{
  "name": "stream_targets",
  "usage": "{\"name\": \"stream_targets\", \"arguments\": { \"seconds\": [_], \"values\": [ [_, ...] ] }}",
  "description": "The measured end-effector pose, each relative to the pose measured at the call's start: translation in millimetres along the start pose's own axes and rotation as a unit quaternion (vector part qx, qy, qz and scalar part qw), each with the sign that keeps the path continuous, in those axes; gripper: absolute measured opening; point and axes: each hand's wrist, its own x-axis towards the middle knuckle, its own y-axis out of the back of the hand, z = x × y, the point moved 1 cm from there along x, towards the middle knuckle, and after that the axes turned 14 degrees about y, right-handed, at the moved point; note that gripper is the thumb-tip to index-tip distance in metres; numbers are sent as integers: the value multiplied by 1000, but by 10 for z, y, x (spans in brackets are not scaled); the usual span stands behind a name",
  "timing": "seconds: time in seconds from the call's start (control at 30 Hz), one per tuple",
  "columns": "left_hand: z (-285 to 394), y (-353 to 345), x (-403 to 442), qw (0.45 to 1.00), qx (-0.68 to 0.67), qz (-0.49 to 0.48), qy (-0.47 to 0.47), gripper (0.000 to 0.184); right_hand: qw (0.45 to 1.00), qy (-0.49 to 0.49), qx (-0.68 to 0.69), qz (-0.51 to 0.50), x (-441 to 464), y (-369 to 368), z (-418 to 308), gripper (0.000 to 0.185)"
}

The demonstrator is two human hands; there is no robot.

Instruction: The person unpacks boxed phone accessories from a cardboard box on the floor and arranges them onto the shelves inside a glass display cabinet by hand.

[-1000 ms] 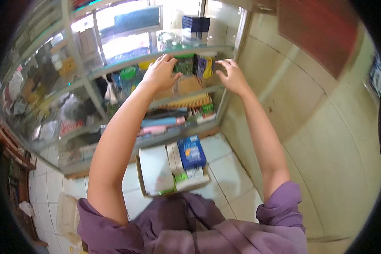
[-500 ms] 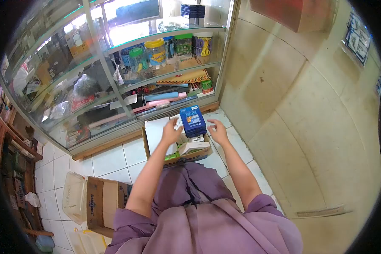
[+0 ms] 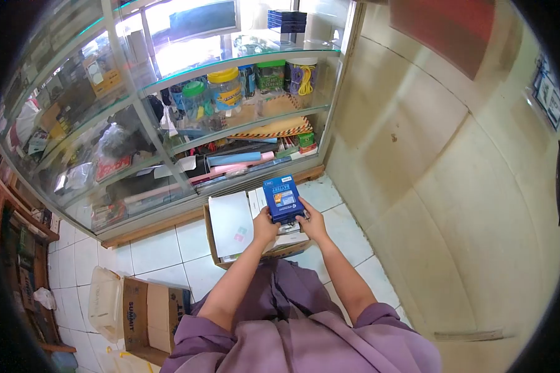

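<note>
Both hands grip a stack of blue battery boxes (image 3: pixel 282 198) above the right part of a cardboard box (image 3: pixel 211 241) on the floor. My left hand (image 3: pixel 265 229) closes on the stack's lower left side, its thumb near the edge. At the lower right corner, my right hand (image 3: pixel 313 222) holds the same stack, fingers partly hidden beneath it. A flat white box (image 3: pixel 230 225) with small pink and green marks lies in the cardboard box, left of the stack. White cartons show behind my hands.
A glass display case (image 3: pixel 186 140) with jars and rolls stands ahead. The wall (image 3: pixel 410 186) rises on the right. On the floor at lower left are an open empty carton (image 3: pixel 134 314) and a clear plastic tub (image 3: pixel 104 301).
My hands came down from the display case to the cardboard box, then closed from both sides on the blue battery boxes.
</note>
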Motion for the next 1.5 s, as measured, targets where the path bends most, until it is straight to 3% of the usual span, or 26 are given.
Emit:
{"name": "stream_targets", "arguments": {
  "seconds": [0.07, 0.27, 0.33, 0.53, 0.6, 0.67, 0.77, 0.83, 0.93, 1.03, 1.13, 1.23, 1.5],
  "values": [
    [33, -14, -2, 999, -16, 30, 23, 77, 998, -5, 70, 9, 9, -34, 89, 72],
    [219, 51, -66, 999, -29, 28, -20, 60, 998, -27, 18, 44, 22, 27, -168, 61],
    [233, 36, -44, 988, -1, 115, -101, 61, 997, -23, 20, 65, 37, 30, -151, 60],
    [442, 121, -128, 991, -27, 87, -98, 67, 986, -45, 79, 136, 82, 177, -508, 56],
    [604, 216, -228, 986, -76, 84, -122, 68, 977, 12, 118, 177, 192, 253, -682, 57],
    [962, 462, -385, 983, -33, 101, -148, 67, 980, 54, 86, 171, 331, 403, -806, 55],
    [1420, 729, -443, 950, -101, 141, -259, 63, 978, 108, 65, 169, 684, 709, -1354, 52],
    [1781, 935, -360, 932, -129, 160, -299, 61, 965, 167, 88, 183, 1001, 900, -1694, 50],
    [2426, 1329, -217, 914, -150, 185, -328, 57, 965, 180, 72, 175, 1523, 1186, -2279, 49],
    [3130, 1745, -61, 875, -125, 249, -397, 50, 934, 293, 91, 184, 2263, 1336, -2415, 49],
    [3595, 1920, 541, 858, -111, 270, -424, 47, 920, 339, 66, 187, 3005, 1423, -2395, 54],
    [4050, 2023, 1233, 880, -128, 225, -399, 45, 931, 314, 34, 184, 3758, 1499, -2279, 53],
    [5140, 2019, 2838, 908, -89, 256, -320, 34, 884, 365, -149, 250, 5765, 1683, -1717, 47]
  ]
}}
